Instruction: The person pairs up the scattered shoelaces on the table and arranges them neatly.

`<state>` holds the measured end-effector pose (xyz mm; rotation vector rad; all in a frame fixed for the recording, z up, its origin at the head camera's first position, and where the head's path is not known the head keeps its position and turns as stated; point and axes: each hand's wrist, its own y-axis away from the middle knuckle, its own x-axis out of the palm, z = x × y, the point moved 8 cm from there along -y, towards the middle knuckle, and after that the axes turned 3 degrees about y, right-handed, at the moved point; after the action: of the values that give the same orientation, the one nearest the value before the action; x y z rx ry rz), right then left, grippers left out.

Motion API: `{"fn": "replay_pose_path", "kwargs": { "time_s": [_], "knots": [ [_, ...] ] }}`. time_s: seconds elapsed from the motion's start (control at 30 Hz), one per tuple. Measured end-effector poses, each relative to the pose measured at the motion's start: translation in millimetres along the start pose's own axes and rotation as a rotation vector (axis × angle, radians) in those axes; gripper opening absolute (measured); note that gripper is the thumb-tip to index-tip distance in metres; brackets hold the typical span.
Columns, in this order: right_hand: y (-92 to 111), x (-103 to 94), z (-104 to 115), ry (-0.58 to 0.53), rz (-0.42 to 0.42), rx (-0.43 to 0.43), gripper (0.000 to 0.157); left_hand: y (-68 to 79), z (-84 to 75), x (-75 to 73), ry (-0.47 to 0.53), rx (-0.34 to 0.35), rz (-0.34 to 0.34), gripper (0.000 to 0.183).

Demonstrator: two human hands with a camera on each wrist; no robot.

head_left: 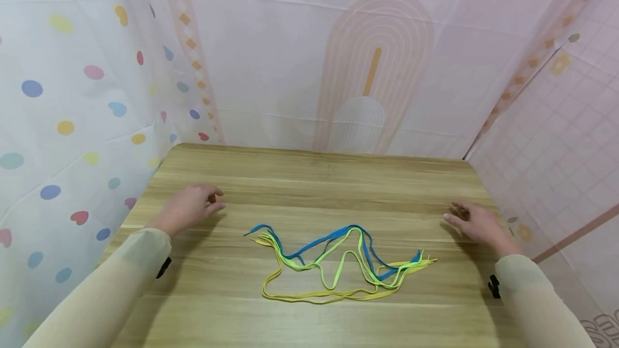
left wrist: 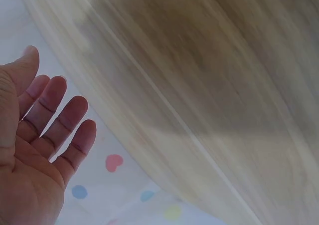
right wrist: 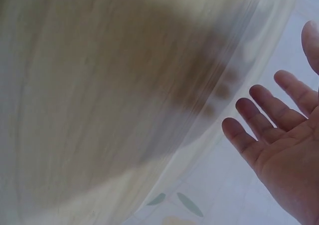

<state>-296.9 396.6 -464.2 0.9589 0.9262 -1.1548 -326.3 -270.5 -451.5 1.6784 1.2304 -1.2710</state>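
Blue, neon green and yellow shoelaces [head_left: 333, 286] lie in a loose, wavy bundle on the wooden table, their tips gathered at the left and right ends. Up and to the left of them my left hand [head_left: 193, 205] hovers over the table with loosely bent fingers and holds nothing. My right hand [head_left: 476, 222] is to the right of the laces, over the table's right side, also holding nothing. Both wrist views show an empty palm with relaxed, slightly spread fingers; the laces do not appear there.
The wood-grain table [head_left: 309, 176] has rounded far corners. A curtain with coloured dots [head_left: 63, 128] hangs along the left side, a pale pink patterned curtain [head_left: 271, 69] stands behind the far edge, and a grid-patterned one [head_left: 570, 138] runs along the right.
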Motion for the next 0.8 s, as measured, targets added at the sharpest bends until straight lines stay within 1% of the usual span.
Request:
{"fn": "replay_pose_path", "kwargs": {
  "time_s": [0.17, 0.23, 0.57, 0.7, 0.8],
  "knots": [
    [1.3, -2.2, 7.0, -0.015, -0.017, -0.016, 0.077, -2.0, -6.6, 2.0, 0.018, 0.021, -0.007, 0.035],
    [2.3, -2.7, 9.6, -0.026, -0.021, -0.017, 0.075, -2.0, -8.7, 3.1, 0.028, 0.020, -0.005, 0.035],
    [6.2, -2.4, 19.1, -0.072, -0.057, -0.039, 0.061, 0.4, -15.8, 7.2, 0.095, -0.003, 0.036, 0.038],
    [6.0, -2.6, 25.6, -0.072, -0.073, -0.063, 0.057, 3.6, -17.1, 7.8, 0.136, -0.016, 0.036, 0.040],
    [6.7, -2.5, 31.7, -0.070, -0.079, -0.075, 0.055, 6.5, -21.2, 7.1, 0.162, -0.023, 0.027, 0.042]
  ]
}}
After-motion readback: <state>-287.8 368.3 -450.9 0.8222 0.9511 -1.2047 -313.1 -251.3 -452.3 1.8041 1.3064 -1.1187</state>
